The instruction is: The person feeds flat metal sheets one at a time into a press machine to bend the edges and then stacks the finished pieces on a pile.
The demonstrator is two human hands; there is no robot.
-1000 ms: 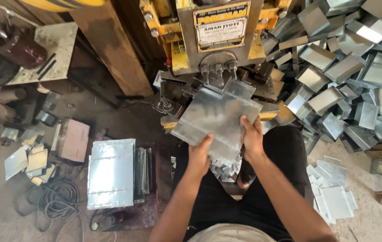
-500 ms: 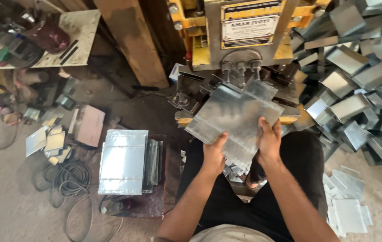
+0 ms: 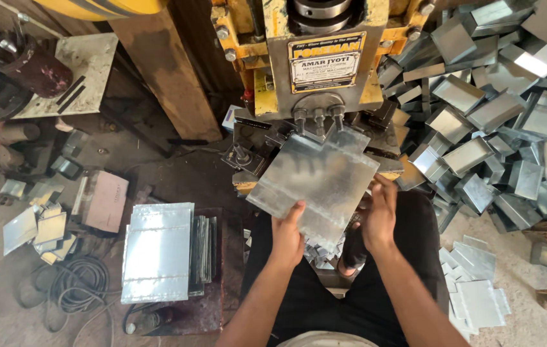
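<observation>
Feeding this blank well looks like a matter of keeping it flat and square to the tooling, fingers back at the near edge and clear of the ram.

From the left: a stack of flat metal blanks (image 3: 159, 252) lies on a low rusty stand beside the person's knee. The left hand (image 3: 287, 235) pinches the near-left edge of the metal sheet (image 3: 317, 183), thumb on top and fingers curled under it. The sheet itself is 1 galvanized rectangle, shiny and mottled, with 2 faint rows of dimples running across it; it is tilted, its far edge touching the yellow press (image 3: 315, 71) below the label plate. The right hand (image 3: 377, 215) grips the near-right edge (fingers partly closed around it). Further right, a heap of bent metal trays (image 3: 498, 122) lies piled up.
</observation>
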